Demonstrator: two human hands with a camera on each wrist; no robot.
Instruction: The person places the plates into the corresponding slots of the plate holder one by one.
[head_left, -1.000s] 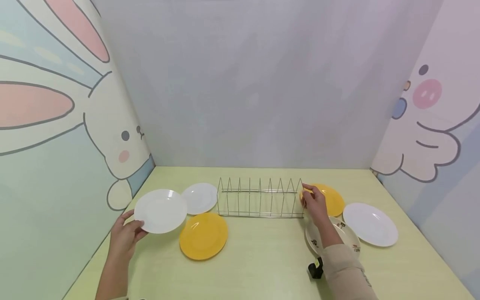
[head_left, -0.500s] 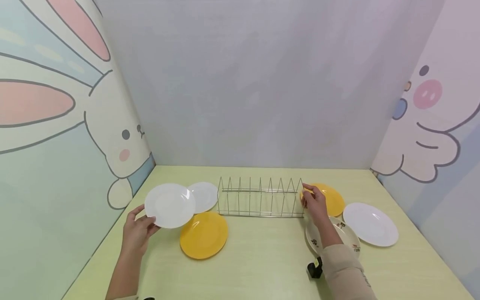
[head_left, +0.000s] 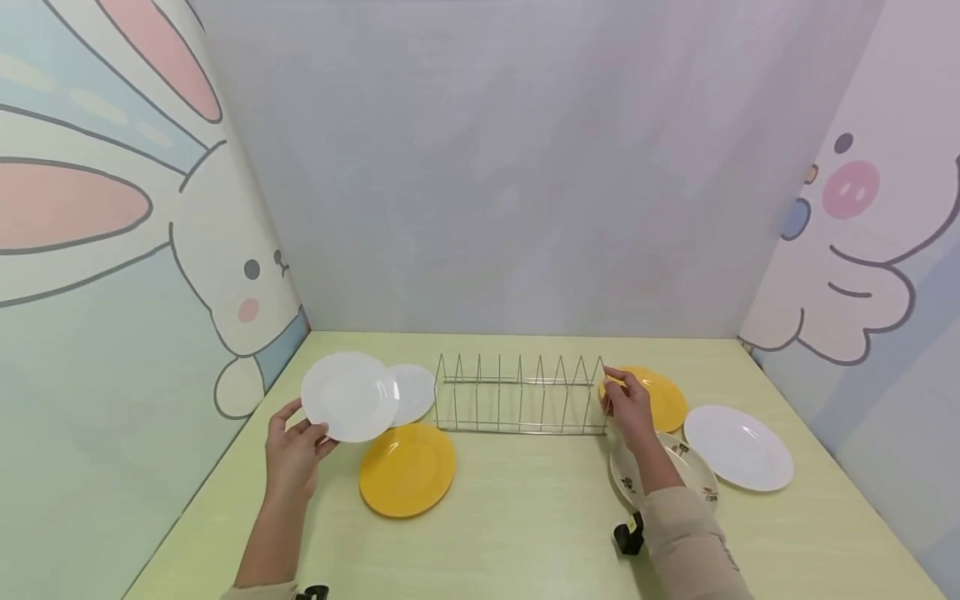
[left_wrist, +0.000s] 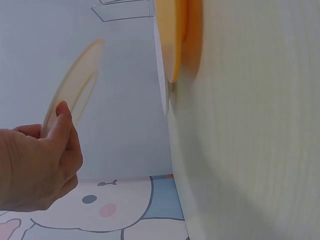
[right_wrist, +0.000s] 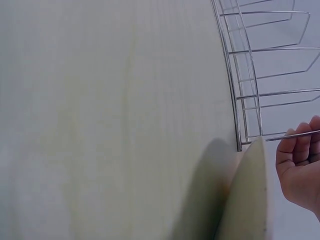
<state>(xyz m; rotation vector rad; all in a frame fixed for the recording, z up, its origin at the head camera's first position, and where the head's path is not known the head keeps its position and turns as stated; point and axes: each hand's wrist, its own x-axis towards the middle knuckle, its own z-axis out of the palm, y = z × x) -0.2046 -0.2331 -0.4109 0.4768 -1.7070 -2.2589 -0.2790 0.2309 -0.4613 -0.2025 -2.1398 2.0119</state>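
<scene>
In the head view my left hand [head_left: 292,458] pinches the rim of a white plate [head_left: 349,397] at its near left edge. The left wrist view has that plate [left_wrist: 75,85] tilted and raised off the table, with the thumb on one face. A wire dish rack [head_left: 521,432] stands mid-table with its slots unfilled. At its right end, my right hand [head_left: 630,410] holds the end wire; in the right wrist view the fingers [right_wrist: 301,145] curl around it.
Left of the rack lie a smaller white plate [head_left: 416,396] and a yellow plate [head_left: 407,472]. On the right are another yellow plate [head_left: 666,402], a white plate [head_left: 738,448] and a patterned plate [head_left: 693,471], partly under the right forearm. Cartoon-printed walls flank the table.
My left hand has carried the white plate rightward and away from me, so it now overlaps the smaller white plate in the head view. The right hand and rack have stayed put.
</scene>
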